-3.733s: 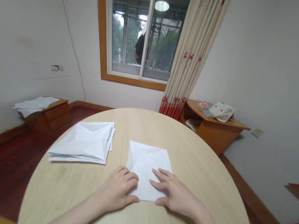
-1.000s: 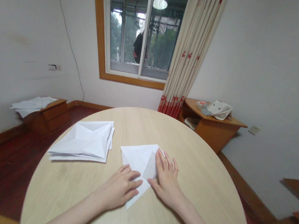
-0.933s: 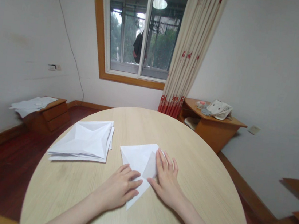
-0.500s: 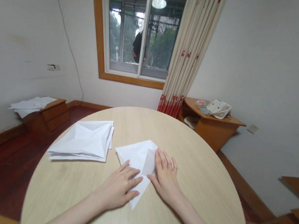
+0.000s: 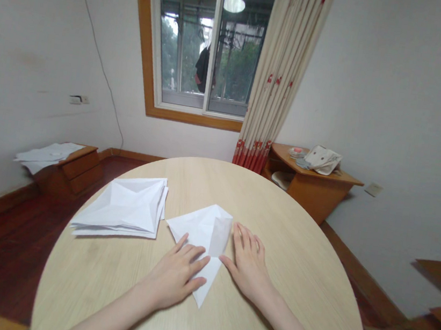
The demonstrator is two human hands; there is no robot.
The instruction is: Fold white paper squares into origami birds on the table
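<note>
A partly folded sheet of white paper (image 5: pixel 198 224) lies on the round wooden table (image 5: pixel 279 210), one narrow point toward me. Its right side carries a folded-over, greyer flap (image 5: pixel 219 236). My left hand (image 5: pixel 177 273) rests with spread fingers on the paper's lower left part, hiding some of it. Beside the right edge is my right hand (image 5: pixel 248 260), fingers stretched out over the table. Its thumb tip is at the paper's edge; whether it touches I cannot tell. A stack of folded white papers (image 5: pixel 125 206) lies to the left.
A low wooden cabinet (image 5: pixel 82 168) with papers on top stands at the left wall. Behind the table at right is a corner desk (image 5: pixel 310 193) bearing a pale bag (image 5: pixel 324 160). A curtain (image 5: pixel 278 80) hangs by the window.
The paper has turned slightly, its top shifting left and its near point right. My right hand's fingers have come off the paper's edge, a little to the right. My left hand stays nearly still.
</note>
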